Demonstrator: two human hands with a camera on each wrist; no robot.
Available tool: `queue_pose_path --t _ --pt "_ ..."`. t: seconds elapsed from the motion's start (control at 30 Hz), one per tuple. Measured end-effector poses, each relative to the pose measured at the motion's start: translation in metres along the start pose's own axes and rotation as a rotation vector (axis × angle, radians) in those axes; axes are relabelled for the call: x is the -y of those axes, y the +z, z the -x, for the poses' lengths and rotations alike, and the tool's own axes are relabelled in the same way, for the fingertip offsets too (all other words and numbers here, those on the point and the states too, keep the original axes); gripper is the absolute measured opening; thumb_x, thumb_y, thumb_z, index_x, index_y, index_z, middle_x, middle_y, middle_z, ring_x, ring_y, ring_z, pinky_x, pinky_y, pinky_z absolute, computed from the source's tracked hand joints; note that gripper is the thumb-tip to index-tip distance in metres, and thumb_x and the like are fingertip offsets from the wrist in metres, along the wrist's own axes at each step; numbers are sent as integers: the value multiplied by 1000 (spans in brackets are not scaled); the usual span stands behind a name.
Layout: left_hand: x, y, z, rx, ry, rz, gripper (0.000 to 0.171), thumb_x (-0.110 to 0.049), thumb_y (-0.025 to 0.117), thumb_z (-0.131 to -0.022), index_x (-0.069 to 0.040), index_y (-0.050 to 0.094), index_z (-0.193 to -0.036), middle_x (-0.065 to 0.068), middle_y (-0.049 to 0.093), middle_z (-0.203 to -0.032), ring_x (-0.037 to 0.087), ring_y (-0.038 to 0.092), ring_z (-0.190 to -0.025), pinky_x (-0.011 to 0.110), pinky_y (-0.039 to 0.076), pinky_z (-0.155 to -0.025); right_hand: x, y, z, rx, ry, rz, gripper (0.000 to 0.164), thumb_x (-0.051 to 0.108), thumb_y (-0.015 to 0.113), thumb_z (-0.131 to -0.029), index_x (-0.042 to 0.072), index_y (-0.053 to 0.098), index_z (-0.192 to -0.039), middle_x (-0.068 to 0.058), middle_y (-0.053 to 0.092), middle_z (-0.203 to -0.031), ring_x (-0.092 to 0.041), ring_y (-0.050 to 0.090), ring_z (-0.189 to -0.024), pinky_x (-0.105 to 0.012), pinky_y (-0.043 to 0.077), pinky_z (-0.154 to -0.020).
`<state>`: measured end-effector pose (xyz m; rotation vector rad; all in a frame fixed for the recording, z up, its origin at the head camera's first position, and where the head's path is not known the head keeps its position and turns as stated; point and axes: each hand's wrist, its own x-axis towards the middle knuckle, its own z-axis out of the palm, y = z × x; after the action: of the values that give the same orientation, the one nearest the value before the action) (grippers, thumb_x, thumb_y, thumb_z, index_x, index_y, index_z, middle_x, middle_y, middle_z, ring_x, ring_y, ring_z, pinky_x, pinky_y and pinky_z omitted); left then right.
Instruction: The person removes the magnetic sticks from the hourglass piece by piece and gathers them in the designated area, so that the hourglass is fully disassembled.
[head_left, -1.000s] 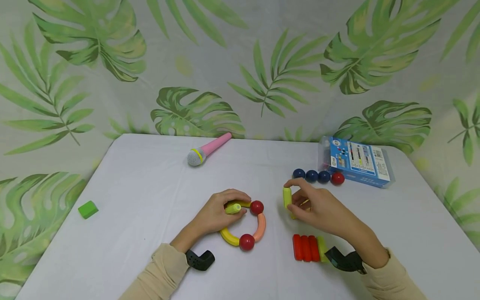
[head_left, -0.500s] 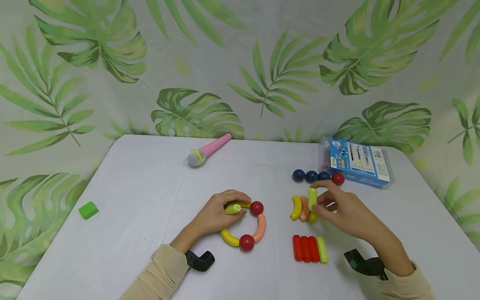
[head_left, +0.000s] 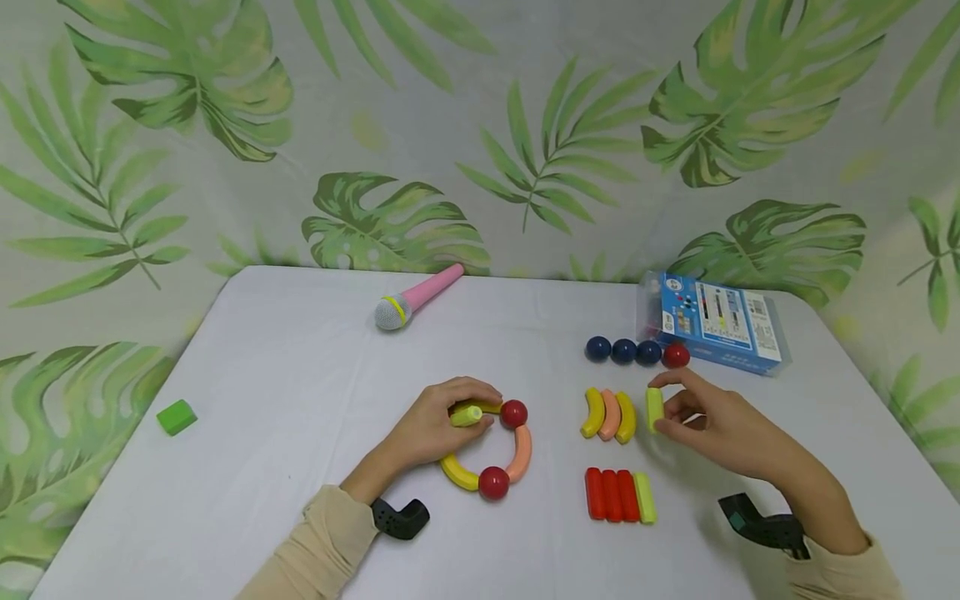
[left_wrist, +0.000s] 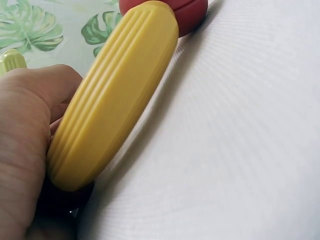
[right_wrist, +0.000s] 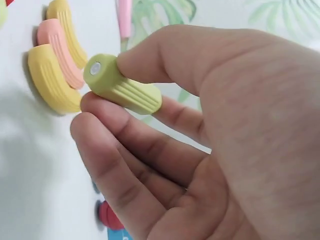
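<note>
Head view — right grip [head_left: 716,425], pinching a lime stick [head_left: 655,410]; left grip [head_left: 433,425], curled round another lime stick [head_left: 467,416].

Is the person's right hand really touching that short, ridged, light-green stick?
Touching. The right wrist view shows it plainly: the right hand has its thumb resting against the short, ridged, light-green stick, with no gap between them.

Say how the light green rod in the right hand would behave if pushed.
The light green rod is probably stiff, being straight under the right hand's pinch. Its grooves likely help grip. Its faceted sides suggest it would resist rolling under a light push.
</note>
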<state>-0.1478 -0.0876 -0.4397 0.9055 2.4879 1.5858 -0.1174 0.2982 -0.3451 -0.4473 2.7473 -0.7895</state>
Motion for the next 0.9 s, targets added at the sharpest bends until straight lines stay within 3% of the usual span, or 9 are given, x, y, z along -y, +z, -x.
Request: queue_pose_path --t 0.4,0.63,0.9 --pt "1 -1 0 8 -1 8 27 -9 79 -91 -17 76 -117 -7 72 -121 13 63 -121 30 48 -108 -17 23 37 215 87 -141 49 22 77 -93 6 51 -132 2 63 -88 -8 60 -77 -20 56 -72" --pt "0 0 -1 6 -3 10 27 -8 78 -91 -16 76 -117 -6 72 -121 13 64 -121 30 49 -108 -18 37 46 218 47 -119 47 25 78 -92 5 57 -129 6 60 -84 -5 57 -74 -19 54 -69" --pt "0 0 0 8 -18 9 27 -8 78 -91 -16 76 -117 -6 72 -121 14 63 -122 30 48 -108 -15 35 48 262 20 -141 49 25 78 -93 4 59 -132 8 61 -86 -5 58 -77 -20 53 -70"
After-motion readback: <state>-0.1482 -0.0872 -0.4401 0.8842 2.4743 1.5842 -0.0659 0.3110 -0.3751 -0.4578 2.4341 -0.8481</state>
